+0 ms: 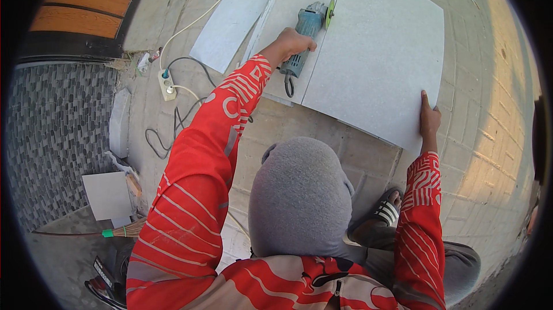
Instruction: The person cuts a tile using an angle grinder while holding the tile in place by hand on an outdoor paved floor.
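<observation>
My left hand (292,43) is closed around the body of a teal angle grinder (309,24). The grinder's thin yellow-green disc (330,13) stands upright beside a straight dark line that runs across the large light-grey tile (380,51). Whether the disc touches the surface, I cannot tell. At the tile's near right edge, my right hand (430,119) grips the border, one finger lying on top and the others partly hidden. The narrower pale piece (282,33) left of the line lies under the grinder.
A loose tile strip (233,19) lies to the left. A white power strip (167,85) with plugs and a dark cable (178,117) rests on the paving. Tile offcuts (108,196) and a broom (129,229) are at lower left. My sandalled foot (386,209) is below the tile.
</observation>
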Tool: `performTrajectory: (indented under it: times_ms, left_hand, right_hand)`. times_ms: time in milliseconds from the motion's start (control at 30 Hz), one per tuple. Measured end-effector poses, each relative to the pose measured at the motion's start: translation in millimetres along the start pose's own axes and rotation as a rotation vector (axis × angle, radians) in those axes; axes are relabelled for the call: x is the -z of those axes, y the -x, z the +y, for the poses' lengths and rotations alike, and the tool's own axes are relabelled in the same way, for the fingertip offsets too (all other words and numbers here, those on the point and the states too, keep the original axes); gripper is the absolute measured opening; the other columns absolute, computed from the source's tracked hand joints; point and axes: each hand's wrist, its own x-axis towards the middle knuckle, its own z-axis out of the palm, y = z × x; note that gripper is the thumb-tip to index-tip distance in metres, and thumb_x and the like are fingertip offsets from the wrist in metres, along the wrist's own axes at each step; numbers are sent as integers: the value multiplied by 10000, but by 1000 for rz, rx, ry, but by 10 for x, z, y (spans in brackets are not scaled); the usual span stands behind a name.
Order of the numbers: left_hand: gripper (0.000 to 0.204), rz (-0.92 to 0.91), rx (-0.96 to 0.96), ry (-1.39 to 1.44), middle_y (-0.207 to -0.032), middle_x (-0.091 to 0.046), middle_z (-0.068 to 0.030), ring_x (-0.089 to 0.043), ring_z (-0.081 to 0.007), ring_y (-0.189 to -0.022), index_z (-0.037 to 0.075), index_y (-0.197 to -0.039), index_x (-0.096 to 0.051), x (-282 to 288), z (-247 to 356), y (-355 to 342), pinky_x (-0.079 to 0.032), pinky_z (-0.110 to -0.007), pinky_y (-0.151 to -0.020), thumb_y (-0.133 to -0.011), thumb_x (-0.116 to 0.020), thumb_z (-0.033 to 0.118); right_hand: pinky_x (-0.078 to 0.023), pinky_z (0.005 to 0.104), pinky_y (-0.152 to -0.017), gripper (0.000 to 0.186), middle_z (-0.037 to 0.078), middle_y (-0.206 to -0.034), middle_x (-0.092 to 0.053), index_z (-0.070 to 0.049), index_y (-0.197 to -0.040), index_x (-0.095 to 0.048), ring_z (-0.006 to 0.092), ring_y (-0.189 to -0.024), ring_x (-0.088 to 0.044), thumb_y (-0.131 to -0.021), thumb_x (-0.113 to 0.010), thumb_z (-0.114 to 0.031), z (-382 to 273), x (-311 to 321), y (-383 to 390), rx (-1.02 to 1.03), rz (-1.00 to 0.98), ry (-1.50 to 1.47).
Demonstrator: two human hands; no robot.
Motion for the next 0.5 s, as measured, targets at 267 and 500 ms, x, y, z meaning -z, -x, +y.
performTrajectory:
  times_ms: [267,500]
  left_hand:
    - [586,-24,1,13,-1053,-658,-210,-689,-306,-848,-130,-1109,-646,-38,-9,116,-576,-440,-692,-665,-825,208]
    - [597,-34,-6,13,-1029,-648,-202,-679,-300,-838,-141,-1112,-635,-30,-1,143,-570,-436,-687,-672,-825,215]
  right_hand:
    - [-437,451,-1105,1101,319,-1335,-625,152,-1329,-586,419,-1291,-584,-755,-712,-778,63,41,-81,-17,9,5]
    - [-431,451,-1111,1118,317,-1336,-625,147,-1340,-581,421,-1294,-582,-746,-709,-791,52,24,-61,-28,3,2]
